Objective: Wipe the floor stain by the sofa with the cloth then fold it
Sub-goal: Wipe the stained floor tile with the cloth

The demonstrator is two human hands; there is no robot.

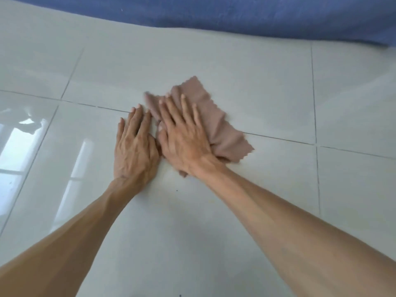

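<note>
Lying on the glossy pale floor [278,93], the cloth [216,125] is a thin dusty pink-brown piece with zigzag-cut edges. It is roughly rectangular and set at a slant across a dark grout line [278,138]. Soft creases run through it, and its near edge is bunched and doubled over beside the wrist. Its far left corner is blurred. The right hand [184,138] lies palm down on the cloth's left half, fingers straight and slightly spread, pressing it to the tile. The left hand [135,151] rests flat on the bare tile just beside the cloth, fingers straight and close together; whether it touches the cloth's edge I cannot tell. The two hands meet at the thumbs. A tiny dark speck [177,190] sits on the tile between the forearms. Blue sofa fabric [257,16] runs along the far side, well apart from the cloth. Bright window reflections [19,146] show on the tiles at left.
</note>
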